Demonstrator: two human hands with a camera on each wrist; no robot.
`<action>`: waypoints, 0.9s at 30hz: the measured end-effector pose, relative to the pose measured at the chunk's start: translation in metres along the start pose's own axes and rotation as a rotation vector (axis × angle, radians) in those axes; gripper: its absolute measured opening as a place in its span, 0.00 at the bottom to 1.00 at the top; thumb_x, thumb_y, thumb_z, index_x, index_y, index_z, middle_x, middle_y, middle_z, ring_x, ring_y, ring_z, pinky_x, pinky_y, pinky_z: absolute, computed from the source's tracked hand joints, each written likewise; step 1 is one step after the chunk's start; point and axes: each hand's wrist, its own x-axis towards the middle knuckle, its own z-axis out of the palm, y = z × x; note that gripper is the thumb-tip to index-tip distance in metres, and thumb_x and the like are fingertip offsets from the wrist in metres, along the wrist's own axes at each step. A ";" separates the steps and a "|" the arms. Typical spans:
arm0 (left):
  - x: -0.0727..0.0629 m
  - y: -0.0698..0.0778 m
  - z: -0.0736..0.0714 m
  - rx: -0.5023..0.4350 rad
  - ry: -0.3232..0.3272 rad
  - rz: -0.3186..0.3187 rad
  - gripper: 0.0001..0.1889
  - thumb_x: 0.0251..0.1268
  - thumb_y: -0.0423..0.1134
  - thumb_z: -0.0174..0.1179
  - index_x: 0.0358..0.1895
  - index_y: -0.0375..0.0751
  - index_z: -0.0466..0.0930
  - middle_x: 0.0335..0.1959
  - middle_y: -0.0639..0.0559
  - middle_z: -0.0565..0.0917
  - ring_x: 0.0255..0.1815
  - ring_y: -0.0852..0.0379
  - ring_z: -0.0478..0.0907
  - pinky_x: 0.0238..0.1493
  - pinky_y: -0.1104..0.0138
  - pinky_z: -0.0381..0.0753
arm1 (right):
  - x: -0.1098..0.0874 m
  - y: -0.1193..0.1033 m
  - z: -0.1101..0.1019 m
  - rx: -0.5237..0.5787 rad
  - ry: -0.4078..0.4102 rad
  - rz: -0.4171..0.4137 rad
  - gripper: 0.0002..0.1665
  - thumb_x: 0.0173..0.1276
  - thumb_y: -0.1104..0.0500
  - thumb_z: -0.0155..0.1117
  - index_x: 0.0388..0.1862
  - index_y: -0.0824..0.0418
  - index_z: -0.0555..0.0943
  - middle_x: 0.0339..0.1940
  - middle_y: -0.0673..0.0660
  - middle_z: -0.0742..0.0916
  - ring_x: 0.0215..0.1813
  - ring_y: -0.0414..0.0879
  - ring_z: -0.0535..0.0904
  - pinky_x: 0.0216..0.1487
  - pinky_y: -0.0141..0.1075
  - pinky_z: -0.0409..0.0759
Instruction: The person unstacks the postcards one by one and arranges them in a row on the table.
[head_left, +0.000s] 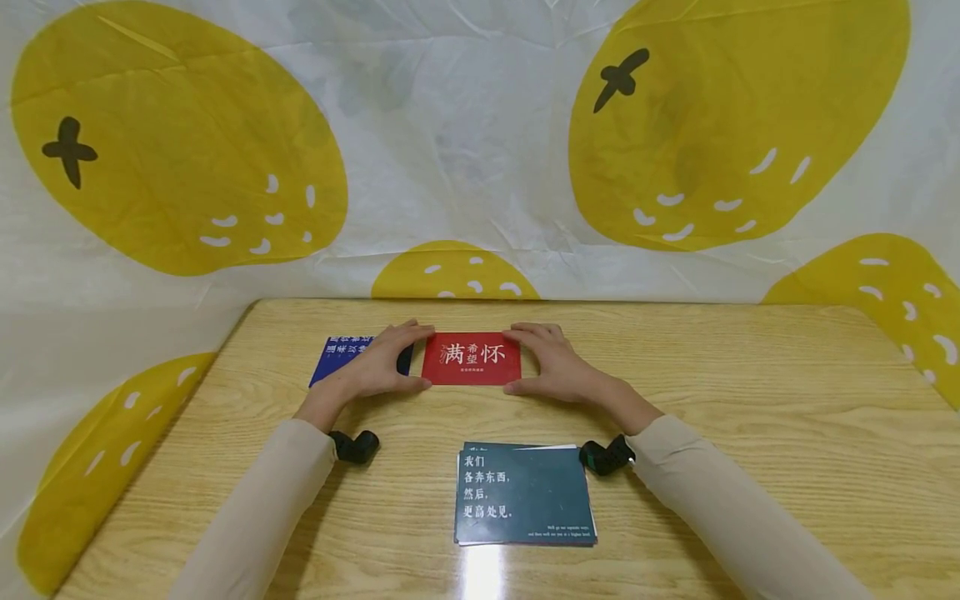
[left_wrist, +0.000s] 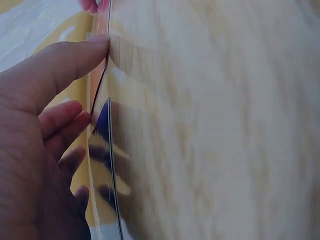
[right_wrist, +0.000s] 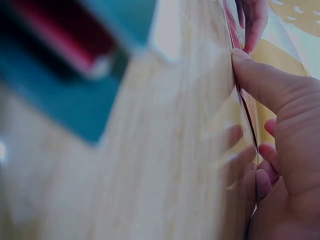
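Across the upper half of the head view hangs a white cloth [head_left: 457, 158] printed with big yellow fruit. Below it spreads a pale wood-grain tabletop [head_left: 750, 400]. Two beige sleeves [head_left: 255, 508] rise from the lower left and lower right. Near the middle of the frame, the left hand [head_left: 378, 362] and right hand [head_left: 555, 362] stand apart, each pinching one side of a card, thumb at its near edge and fingers at its far edge. At lower centre sits a stack of dark green rectangular cards [head_left: 532, 500] with white lettering. Centred between the hands is that red rectangular card [head_left: 471, 367], white-lettered. A blue rectangular card [head_left: 333, 358] lies left of it, partly hidden behind the left hand.
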 end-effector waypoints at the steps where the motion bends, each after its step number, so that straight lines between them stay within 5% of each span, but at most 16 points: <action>1: 0.000 0.000 0.000 -0.001 -0.001 -0.003 0.43 0.52 0.50 0.68 0.73 0.49 0.60 0.74 0.47 0.58 0.76 0.46 0.43 0.71 0.45 0.41 | 0.000 0.000 0.000 0.001 0.000 0.000 0.51 0.53 0.41 0.73 0.73 0.53 0.63 0.73 0.58 0.62 0.69 0.56 0.52 0.66 0.57 0.57; 10: 0.000 0.005 -0.002 0.015 0.011 0.030 0.44 0.52 0.48 0.69 0.73 0.45 0.59 0.74 0.49 0.58 0.76 0.49 0.44 0.72 0.51 0.39 | 0.000 -0.002 -0.002 0.002 -0.012 -0.009 0.51 0.54 0.42 0.73 0.73 0.55 0.63 0.73 0.59 0.63 0.70 0.56 0.52 0.66 0.57 0.56; 17: -0.001 0.015 -0.006 -0.031 0.062 0.085 0.43 0.52 0.48 0.70 0.72 0.43 0.61 0.74 0.49 0.58 0.75 0.48 0.48 0.70 0.46 0.50 | -0.008 -0.006 -0.011 0.005 -0.015 -0.027 0.51 0.57 0.43 0.71 0.74 0.58 0.60 0.72 0.64 0.63 0.71 0.61 0.52 0.67 0.60 0.55; 27: -0.020 0.040 -0.006 -0.113 0.121 0.182 0.44 0.54 0.46 0.70 0.74 0.49 0.57 0.75 0.51 0.55 0.75 0.50 0.48 0.68 0.45 0.54 | -0.030 -0.021 -0.023 0.005 0.017 -0.036 0.49 0.59 0.44 0.71 0.74 0.57 0.60 0.70 0.61 0.67 0.69 0.58 0.55 0.64 0.58 0.63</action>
